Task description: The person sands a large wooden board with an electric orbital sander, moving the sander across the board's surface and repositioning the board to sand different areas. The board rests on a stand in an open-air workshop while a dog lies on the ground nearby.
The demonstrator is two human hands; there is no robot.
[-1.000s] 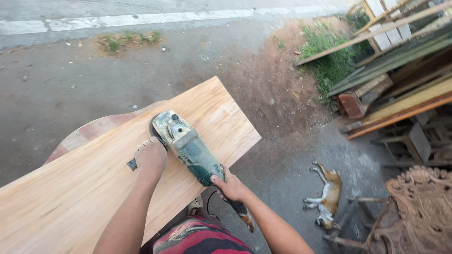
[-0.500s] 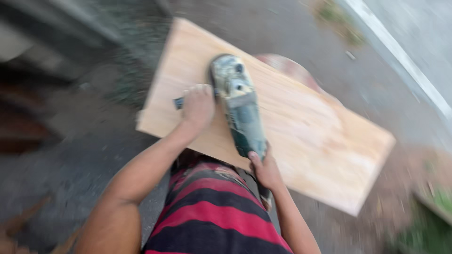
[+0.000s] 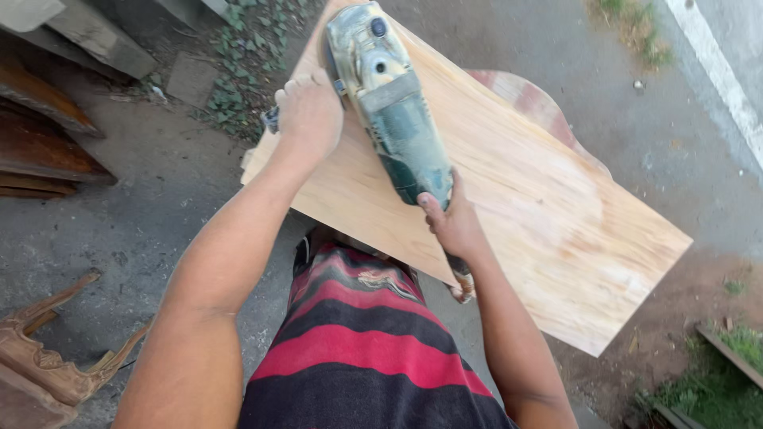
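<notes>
Since a moment ago your view has swung closer and steadied, so the grinder now sits at the upper middle of the frame instead of the centre, and the board runs further toward the lower right.

At the far left, dark timber (image 3: 36,151) lies stacked, with a carved wooden piece (image 3: 48,357) in the lower left corner. Your left hand (image 3: 308,119) is clamped around the side handle of the angle grinder (image 3: 389,111), left of its dusty green body. The grinder rests on the pale wooden board (image 3: 540,214) near its upper left end. Your right hand (image 3: 453,222) is wrapped around the rear grip, just below centre. Grass (image 3: 715,381) shows at the lower right, beyond the board's corner.
</notes>
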